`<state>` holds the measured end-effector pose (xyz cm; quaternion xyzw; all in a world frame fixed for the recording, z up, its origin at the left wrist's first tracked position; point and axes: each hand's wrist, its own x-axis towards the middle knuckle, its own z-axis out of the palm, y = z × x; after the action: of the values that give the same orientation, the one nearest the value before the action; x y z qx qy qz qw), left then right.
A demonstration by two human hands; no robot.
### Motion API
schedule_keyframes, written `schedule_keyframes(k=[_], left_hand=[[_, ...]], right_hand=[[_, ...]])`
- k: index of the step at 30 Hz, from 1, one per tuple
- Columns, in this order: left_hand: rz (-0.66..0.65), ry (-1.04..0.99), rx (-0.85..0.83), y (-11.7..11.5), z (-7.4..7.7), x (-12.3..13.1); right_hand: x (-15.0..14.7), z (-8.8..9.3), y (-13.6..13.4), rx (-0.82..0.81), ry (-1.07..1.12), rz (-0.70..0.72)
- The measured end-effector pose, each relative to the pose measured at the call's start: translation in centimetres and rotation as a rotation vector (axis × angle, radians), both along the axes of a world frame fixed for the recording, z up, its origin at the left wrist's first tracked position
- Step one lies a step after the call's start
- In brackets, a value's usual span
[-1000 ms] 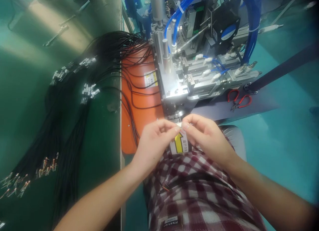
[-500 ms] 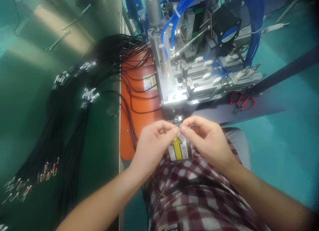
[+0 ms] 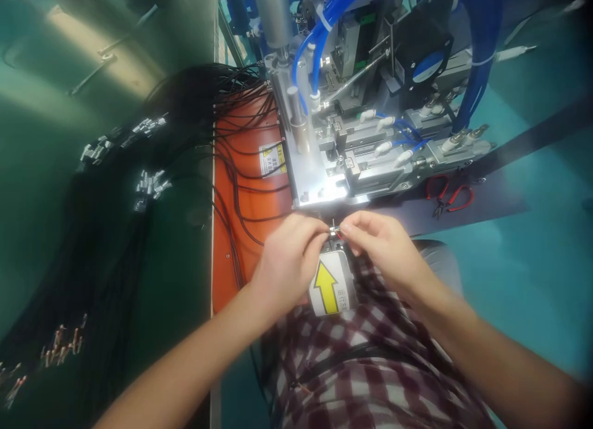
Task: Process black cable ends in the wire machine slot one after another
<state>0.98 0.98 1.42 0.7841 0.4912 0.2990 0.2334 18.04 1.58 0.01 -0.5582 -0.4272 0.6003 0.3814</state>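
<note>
My left hand (image 3: 291,247) is closed in a pinch at a small silver connector (image 3: 332,231). Facing it, my right hand (image 3: 377,234) pinches thin wires (image 3: 340,232), one of them red, at the connector's right side. Both sets of fingertips almost meet over the black fixture at the front of the machine. Just below them lies a white label with a yellow arrow (image 3: 327,287). The connector's finer details are too small to make out.
A metal machine (image 3: 319,163) with blue air tubes (image 3: 343,6) stands ahead. Black cables (image 3: 180,89) cross the orange plate (image 3: 259,204) onto the green table at left, where bundles end in silver connectors (image 3: 151,188). Red-handled cutters (image 3: 448,197) lie at right.
My fingertips have moved slightly apart, and the silver connector and thin wires now show between them. My left hand has turned more knuckles-up. The camera view has shifted a little.
</note>
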Motion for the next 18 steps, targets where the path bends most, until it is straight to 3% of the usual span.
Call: schedule_keyframes(k=[5,18], left_hand=[[-0.050,0.066,0.027,0.1,-0.7,-0.6],[-0.107,0.162,0.132,0.3,-0.9,-1.1]], right_hand=[[0.0,-0.4,0.1,-0.051,0.059,0.001],[-0.3,-1.5,-0.5,-0.093,0.162,-0.007]])
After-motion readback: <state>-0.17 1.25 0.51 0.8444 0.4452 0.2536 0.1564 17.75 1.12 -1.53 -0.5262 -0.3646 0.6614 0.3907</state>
